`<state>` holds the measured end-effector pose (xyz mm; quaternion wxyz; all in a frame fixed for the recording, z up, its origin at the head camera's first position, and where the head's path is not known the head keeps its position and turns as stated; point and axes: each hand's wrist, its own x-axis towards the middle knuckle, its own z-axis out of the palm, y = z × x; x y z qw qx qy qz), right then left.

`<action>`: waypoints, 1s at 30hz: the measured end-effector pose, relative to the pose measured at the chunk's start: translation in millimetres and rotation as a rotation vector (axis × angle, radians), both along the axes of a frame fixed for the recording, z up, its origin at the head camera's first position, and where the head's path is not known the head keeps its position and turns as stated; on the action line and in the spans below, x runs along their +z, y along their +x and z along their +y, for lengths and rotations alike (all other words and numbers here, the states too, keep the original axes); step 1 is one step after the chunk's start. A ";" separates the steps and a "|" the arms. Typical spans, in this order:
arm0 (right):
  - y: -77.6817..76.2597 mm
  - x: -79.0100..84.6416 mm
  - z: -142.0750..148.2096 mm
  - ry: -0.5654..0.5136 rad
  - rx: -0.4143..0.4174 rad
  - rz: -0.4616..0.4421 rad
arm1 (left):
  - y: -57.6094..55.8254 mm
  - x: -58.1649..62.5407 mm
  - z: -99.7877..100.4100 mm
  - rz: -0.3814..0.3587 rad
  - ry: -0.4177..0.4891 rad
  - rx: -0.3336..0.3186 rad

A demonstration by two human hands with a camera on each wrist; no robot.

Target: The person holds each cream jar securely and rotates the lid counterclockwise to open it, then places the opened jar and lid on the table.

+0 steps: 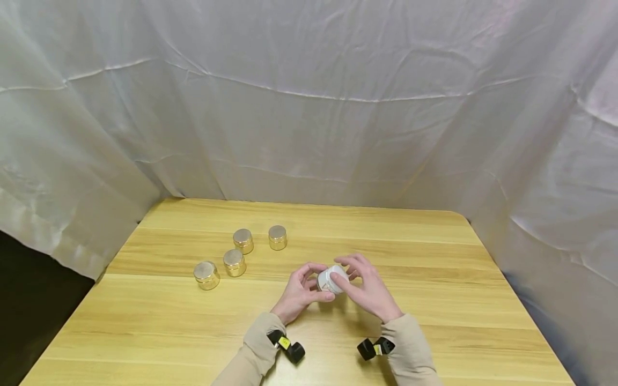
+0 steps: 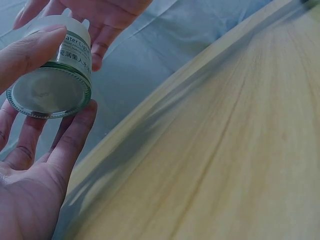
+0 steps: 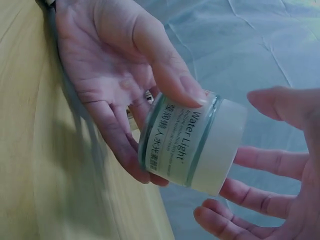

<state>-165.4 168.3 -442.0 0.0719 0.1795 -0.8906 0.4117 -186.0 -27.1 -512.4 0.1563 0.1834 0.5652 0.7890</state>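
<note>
- Two hands meet over the near middle of the table (image 1: 434, 257), well in from its left and right edges.
- The left hand (image 1: 295, 297) holds a small white jar (image 1: 326, 278), with its thumb on one side and its fingers on the other.
- The jar is up off the wood and tipped, with its lid (image 3: 221, 146) on and pointing to the right.
- The right hand (image 1: 369, 292) is loosely spread around the lid. Its thumb stands apart from it; I cannot tell if its fingertips touch.
- Four gold jars (image 1: 235, 262) stand to the left and farther off, well apart from the hands.
- Wide wood runs from the right hand to the right edge.
- Pale cloth (image 1: 314, 139) hangs along the far edge and both sides.
</note>
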 end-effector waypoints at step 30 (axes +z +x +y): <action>0.1 1.6 0.3 -0.025 0.049 -0.032 | -1.0 -1.3 -0.4 -0.002 -0.034 0.006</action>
